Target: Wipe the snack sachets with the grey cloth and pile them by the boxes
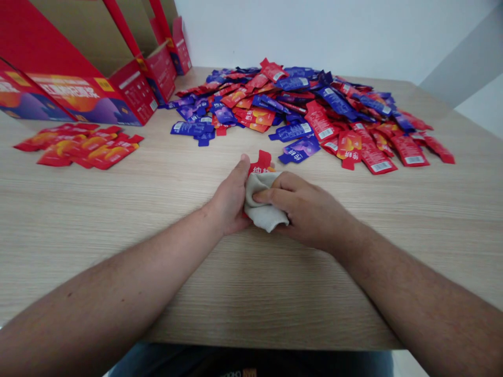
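In the head view, a red sachet (259,162) with a narrow tab at its top lies in my left hand (231,201). The fingers of that hand are behind the sachet, and its thumb runs up along the left side. My right hand (310,209) grips a pale grey cloth (267,217) and presses it against the sachet's front. Most of the sachet is covered by the cloth; only its top and a sliver at the lower left show.
A large heap of red and blue sachets (291,99) spreads over the back of the wooden table (275,303). Several red sachets (82,146) lie in overlapping rows at the left. Behind them stand red and blue cardboard boxes (133,91), open at the top. A wall rises behind the heap.
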Action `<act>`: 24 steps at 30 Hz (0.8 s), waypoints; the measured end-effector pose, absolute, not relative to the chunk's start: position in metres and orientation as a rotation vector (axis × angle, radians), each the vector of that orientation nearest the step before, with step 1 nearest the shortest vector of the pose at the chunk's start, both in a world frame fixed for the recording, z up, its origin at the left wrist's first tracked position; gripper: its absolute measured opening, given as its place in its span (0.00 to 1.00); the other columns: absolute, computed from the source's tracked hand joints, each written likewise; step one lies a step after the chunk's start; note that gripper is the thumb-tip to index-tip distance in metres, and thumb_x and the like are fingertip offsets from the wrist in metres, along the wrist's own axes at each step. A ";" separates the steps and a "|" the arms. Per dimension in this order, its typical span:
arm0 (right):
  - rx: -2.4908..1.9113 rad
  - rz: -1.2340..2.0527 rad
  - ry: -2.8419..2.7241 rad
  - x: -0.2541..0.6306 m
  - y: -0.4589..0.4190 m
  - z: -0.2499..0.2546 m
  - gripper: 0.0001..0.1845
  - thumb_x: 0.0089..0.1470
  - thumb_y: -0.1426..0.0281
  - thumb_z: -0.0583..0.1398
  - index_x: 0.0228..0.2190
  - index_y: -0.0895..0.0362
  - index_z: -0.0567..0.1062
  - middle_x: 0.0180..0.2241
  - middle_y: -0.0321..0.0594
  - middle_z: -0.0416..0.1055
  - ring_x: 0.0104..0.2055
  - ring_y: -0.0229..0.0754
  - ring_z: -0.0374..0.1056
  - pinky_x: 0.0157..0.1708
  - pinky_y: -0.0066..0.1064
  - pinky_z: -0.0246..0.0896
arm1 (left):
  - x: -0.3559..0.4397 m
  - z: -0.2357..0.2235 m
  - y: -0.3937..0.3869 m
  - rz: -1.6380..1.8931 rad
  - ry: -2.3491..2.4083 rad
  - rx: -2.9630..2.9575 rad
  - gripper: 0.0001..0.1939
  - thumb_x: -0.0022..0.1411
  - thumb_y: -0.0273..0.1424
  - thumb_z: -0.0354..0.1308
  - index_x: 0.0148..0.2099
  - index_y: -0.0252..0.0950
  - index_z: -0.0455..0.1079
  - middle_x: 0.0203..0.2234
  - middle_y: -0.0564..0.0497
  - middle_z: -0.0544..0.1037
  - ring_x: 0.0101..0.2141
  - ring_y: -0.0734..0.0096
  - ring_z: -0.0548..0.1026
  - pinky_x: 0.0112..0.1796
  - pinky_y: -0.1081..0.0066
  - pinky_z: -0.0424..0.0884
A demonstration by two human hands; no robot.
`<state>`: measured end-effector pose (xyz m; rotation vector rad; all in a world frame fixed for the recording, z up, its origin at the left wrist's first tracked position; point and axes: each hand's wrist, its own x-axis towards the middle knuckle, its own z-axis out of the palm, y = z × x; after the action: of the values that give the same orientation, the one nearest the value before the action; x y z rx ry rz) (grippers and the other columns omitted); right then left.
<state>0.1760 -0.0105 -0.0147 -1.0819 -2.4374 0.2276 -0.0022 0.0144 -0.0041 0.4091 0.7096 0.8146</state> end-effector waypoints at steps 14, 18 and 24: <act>-1.235 0.200 -2.469 0.171 -0.019 -0.005 0.26 0.56 0.71 0.70 0.57 0.54 0.82 0.47 0.48 0.75 0.44 0.50 0.73 0.45 0.40 0.71 | -0.007 -0.012 0.019 0.831 0.705 0.417 0.31 0.81 0.51 0.40 0.44 0.35 0.77 0.32 0.45 0.84 0.38 0.58 0.86 0.44 0.62 0.82; -1.131 0.277 -2.567 0.169 -0.020 -0.004 0.25 0.57 0.69 0.71 0.56 0.51 0.82 0.46 0.44 0.76 0.44 0.49 0.74 0.44 0.38 0.70 | -0.007 -0.012 0.020 0.781 0.732 0.402 0.29 0.80 0.51 0.44 0.42 0.36 0.77 0.27 0.48 0.81 0.30 0.62 0.82 0.39 0.63 0.81; -1.206 0.259 -2.466 0.173 -0.015 -0.009 0.27 0.56 0.71 0.70 0.58 0.55 0.82 0.48 0.49 0.76 0.47 0.52 0.74 0.47 0.42 0.72 | -0.007 -0.016 0.024 0.816 0.713 0.367 0.23 0.80 0.42 0.46 0.42 0.36 0.77 0.31 0.47 0.83 0.34 0.61 0.83 0.46 0.62 0.80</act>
<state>0.1732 -0.0154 -0.0090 -1.2062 -2.4656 0.2586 -0.0071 0.0244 -0.0155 0.3670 0.7129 0.8157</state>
